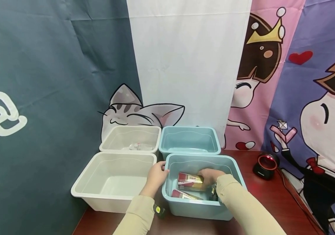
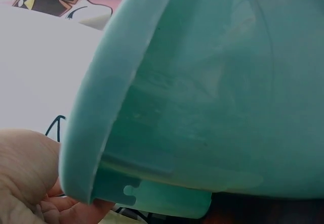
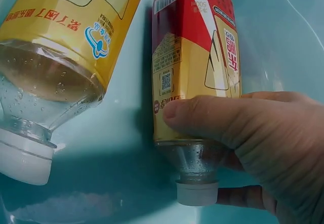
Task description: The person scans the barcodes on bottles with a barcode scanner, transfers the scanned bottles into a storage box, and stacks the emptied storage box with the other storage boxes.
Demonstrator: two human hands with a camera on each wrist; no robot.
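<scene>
Reaching with the right hand [image 1: 211, 176] into a light-blue rectangular plastic bin [image 1: 197, 210] on a glossy red-brown wooden surface [image 1: 264, 192], a person grips a clear plastic bottle with a red-and-gold label and white cap [image 3: 195, 72]; it lies on its side inside, its long axis running roughly left to right before the person, the red base end pointing left and the capped end toward the right hand; the thumb presses across the gold part of the label near the shoulder, the fingers curled round the far side, one beside the cap; a second red-and-gold-labelled bottle with a white cap [image 3: 66, 16] lies apart from it, on the side nearer the person, at a slight angle; the left hand [image 1: 156, 174] holds the bin's left rim, fingers hooked under the lip, well apart from both bottles; from where I stand, the right hand is plainly the nearer, and any lift would seem to turn on its hold at the capped end, with the base reaching out unsupported to the left.
</scene>
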